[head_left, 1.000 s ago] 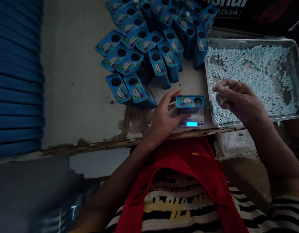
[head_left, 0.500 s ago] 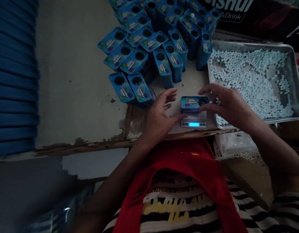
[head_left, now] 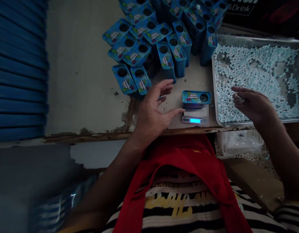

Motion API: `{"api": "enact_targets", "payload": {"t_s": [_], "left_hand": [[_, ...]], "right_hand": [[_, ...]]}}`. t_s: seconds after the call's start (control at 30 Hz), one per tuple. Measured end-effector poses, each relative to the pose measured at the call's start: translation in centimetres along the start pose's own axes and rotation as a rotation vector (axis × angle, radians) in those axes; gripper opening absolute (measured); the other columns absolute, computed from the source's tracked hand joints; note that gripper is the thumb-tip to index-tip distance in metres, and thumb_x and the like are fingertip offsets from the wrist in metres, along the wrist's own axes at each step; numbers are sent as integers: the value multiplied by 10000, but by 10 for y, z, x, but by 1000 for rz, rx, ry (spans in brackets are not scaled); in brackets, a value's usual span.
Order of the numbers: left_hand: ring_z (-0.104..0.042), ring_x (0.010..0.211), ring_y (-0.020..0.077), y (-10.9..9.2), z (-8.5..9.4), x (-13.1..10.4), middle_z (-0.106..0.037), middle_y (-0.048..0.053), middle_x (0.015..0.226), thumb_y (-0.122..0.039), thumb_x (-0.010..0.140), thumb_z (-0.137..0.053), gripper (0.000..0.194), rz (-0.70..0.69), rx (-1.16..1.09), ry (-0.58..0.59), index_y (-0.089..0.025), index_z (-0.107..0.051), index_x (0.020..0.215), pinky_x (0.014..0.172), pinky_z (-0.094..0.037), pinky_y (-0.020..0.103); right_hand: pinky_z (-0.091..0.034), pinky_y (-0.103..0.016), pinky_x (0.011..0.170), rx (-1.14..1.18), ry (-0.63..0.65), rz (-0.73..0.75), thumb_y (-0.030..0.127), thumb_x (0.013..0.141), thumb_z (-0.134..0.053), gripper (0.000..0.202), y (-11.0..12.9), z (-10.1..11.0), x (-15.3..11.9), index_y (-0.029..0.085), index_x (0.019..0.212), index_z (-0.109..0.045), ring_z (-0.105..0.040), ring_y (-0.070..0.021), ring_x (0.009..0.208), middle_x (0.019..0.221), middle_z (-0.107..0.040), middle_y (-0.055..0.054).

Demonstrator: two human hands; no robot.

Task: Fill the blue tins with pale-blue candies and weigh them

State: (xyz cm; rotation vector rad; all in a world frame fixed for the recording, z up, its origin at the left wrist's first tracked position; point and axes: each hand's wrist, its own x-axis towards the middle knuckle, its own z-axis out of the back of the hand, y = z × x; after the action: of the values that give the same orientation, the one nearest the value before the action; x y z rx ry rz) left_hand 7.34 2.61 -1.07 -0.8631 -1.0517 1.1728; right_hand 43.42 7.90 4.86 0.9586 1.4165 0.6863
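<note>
On a small digital scale [head_left: 197, 113] with a lit blue display stands a blue tin [head_left: 196, 97], upright, with a round hole in its top. My left hand [head_left: 155, 108] is open just left of the scale, fingers apart, its thumb tip by the scale's left edge. Over the metal tray [head_left: 214, 94] my right hand [head_left: 253, 105] has its fingers drawn together. A few small pale candies [head_left: 238, 98] show at those fingertips. Many more white and light-blue candies [head_left: 263, 77] lie spread in the tray.
Several more blue tins [head_left: 139, 53] stand grouped behind my left hand. A stack of blue items [head_left: 20, 71] rises at the far left. Behind the tray is a dark printed box [head_left: 265, 16]. The table's worn wooden edge [head_left: 110, 136] runs along the front.
My right hand has left the tin and moved right over the tray, its fingers now closed. My left hand has stayed open, shifting slightly left. The camera view has shifted a little.
</note>
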Motion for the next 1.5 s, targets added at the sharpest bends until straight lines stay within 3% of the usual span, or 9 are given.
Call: {"api": "enact_targets", "payload": {"t_s": [0.1, 0.37, 0.7, 0.93, 1.03, 1.17, 1.23, 1.33, 1.5], "left_hand": [[-717, 1445, 373, 1, 3, -4, -703, 110, 1549, -589, 812, -1051, 927, 26, 16, -14, -369, -610, 1596, 1212, -645, 571], [-786, 1324, 328, 2, -3, -14, -726, 116, 1512, -464, 831, -1034, 924, 110, -39, 45, -350, -572, 1622, 1160, -686, 520], [-763, 1349, 306, -4, -7, -4, -772, 97, 1460, -402, 920, -942, 671, 116, -63, 96, -286, -683, 1528, 1253, -618, 535], [-667, 1504, 349, -17, -17, 15, -685, 133, 1612, -459, 966, -935, 718, -95, 207, 86, -257, -630, 1585, 1290, -570, 534], [-657, 1494, 385, -35, -37, 37, -703, 177, 1578, -403, 957, -958, 729, -269, 438, 249, -181, -641, 1575, 1300, -541, 557], [-753, 1285, 349, -65, -46, 42, -797, 141, 1346, -199, 1032, -803, 402, -313, 638, 497, -160, -722, 1424, 1101, -638, 475], [-763, 1245, 327, -74, -27, 25, -805, 125, 1290, -154, 1025, -759, 326, -304, 664, 461, -178, -742, 1350, 1052, -647, 433], [-790, 1184, 294, -69, 30, -14, -820, 98, 1242, -163, 1016, -753, 280, -199, 608, 264, -209, -749, 1292, 1040, -655, 401], [-800, 1169, 329, -34, 156, -69, -822, 92, 1251, -312, 950, -863, 344, 74, 669, -134, -249, -756, 1271, 988, -659, 423]], "right_hand": [[-463, -183, 498, -141, 195, 81, 191, 990, -812, 13, 17, -30, -12, 179, 986, -813, -541, -89, 598, 753, -660, -26], [-305, -243, 489, -529, 549, 346, 414, 1024, -865, 239, 39, -86, -17, 222, 919, -771, -445, -102, 516, 582, -588, 39], [-423, -308, 701, -894, 488, 593, 268, 1014, -759, 116, 36, -94, -21, 191, 976, -838, -622, -169, 730, 758, -707, -6], [-362, -290, 575, -711, 470, 404, 420, 1026, -775, 358, 39, -84, -17, 178, 1282, -842, -489, -131, 572, 635, -578, 47], [-291, -272, 520, -492, 338, 369, 512, 982, -838, 352, 43, -75, 4, 181, 1101, -850, -421, -104, 551, 661, -589, 29], [-245, -270, 509, -376, 306, 390, 559, 865, -937, 387, 43, -82, 29, 193, 899, -816, -368, -98, 551, 630, -514, 41], [-232, -275, 510, -420, 381, 402, 617, 943, -841, 424, 39, -100, 33, 193, 938, -831, -312, -106, 529, 587, -405, 68], [-284, -279, 549, -727, 515, 547, 549, 1067, -681, 421, 29, -141, 31, 204, 1240, -849, -363, -131, 531, 614, -457, 56], [-285, -324, 623, -1844, 472, 923, 130, 1091, -503, 580, 29, -214, 18, 294, 1614, -690, -690, -242, 696, 879, -811, -79]]}}
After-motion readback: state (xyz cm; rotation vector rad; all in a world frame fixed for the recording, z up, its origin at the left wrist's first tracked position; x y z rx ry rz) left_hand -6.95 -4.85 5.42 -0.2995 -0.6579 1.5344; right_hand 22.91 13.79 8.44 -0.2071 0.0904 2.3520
